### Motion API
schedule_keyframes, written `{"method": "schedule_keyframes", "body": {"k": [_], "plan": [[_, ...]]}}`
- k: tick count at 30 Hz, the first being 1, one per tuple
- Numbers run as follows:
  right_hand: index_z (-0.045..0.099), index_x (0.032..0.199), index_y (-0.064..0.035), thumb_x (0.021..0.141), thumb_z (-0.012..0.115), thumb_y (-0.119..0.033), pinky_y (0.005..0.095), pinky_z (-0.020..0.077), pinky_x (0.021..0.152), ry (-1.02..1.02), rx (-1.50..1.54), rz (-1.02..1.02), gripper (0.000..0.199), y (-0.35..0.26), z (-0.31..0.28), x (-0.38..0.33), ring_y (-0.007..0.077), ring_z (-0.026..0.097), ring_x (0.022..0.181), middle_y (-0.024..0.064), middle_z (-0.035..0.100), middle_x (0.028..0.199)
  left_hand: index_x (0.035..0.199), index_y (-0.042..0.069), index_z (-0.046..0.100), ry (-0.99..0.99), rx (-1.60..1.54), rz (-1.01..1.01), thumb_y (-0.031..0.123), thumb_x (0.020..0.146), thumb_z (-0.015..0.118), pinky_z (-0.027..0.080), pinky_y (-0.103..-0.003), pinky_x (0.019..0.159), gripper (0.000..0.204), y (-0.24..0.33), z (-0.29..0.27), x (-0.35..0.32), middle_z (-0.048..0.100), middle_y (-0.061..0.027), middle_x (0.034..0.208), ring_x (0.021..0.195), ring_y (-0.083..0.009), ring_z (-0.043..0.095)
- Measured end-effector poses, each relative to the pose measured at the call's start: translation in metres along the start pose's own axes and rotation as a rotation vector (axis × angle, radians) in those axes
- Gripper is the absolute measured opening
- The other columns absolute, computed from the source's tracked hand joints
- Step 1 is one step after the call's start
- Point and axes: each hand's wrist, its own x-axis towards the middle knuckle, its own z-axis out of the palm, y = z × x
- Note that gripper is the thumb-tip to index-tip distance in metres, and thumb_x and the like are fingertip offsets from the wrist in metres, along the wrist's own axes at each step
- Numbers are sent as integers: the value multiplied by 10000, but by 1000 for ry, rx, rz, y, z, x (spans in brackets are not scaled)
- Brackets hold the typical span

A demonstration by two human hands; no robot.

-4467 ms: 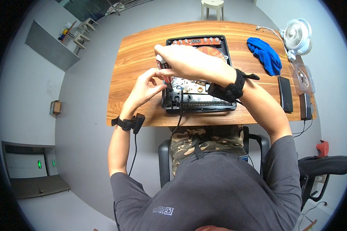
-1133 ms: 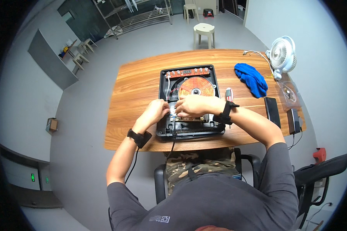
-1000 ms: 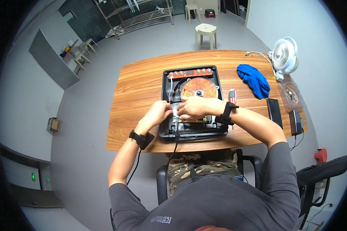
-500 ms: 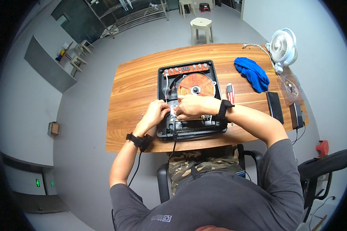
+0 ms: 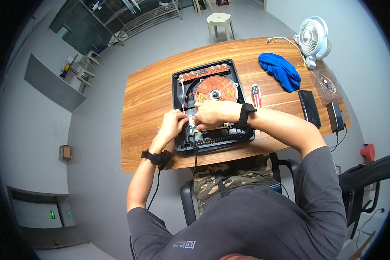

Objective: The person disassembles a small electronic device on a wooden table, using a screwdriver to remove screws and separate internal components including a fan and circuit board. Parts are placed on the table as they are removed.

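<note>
Head view: opened, rectangular black plastic cooker base [image 5: 177, 96], round orange-copper coil [image 5: 223, 89] inside, lies on the brown wood-grain table [image 5: 147, 99]. I see left hand [image 5: 173, 123] and right hand [image 5: 214, 113], fingers bent, over its left half; can't tell what either grips. Shell looks stiff, probably hefty: hold opposite rims. Thin white wire [image 5: 182, 93] looks soft, fragile.

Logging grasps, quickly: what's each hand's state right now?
Left hand: curled over the opened appliance; cannot tell whether it holds anything.
Right hand: curled beside it; any hold is hidden.
</note>
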Motion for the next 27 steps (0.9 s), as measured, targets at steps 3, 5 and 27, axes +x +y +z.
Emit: {"method": "schedule_keyframes", "body": {"k": [3, 5, 27], "plan": [[770, 980, -108, 954, 634, -437, 439, 468, 1015, 5, -24, -34, 357, 2, 2, 1, 317, 626, 1088, 95, 755, 940, 934, 3, 756, 114, -36, -15, 96, 877, 729, 532, -381, 729, 112, 1, -9, 3, 702, -163, 865, 796, -293, 687], [766, 970, -105, 960, 625, -424, 424, 427, 1064, -21, 3, -27, 349, 6, 4, 2, 309, 647, 1049, 99, 755, 930, 906, -6, 745, 167, -71, -115, 90, 862, 741, 543, -378, 712, 106, 10, -18, 10, 696, -167, 827, 786, -303, 693], [773, 987, -108, 925, 647, -414, 446, 520, 920, -42, 3, 24, 336, 8, 10, 11, 330, 615, 1081, 86, 759, 969, 949, 18, 769, -123, 99, -68, 110, 874, 733, 522, -394, 736, 124, 17, -22, -11, 640, -153, 857, 793, -298, 657]]}}
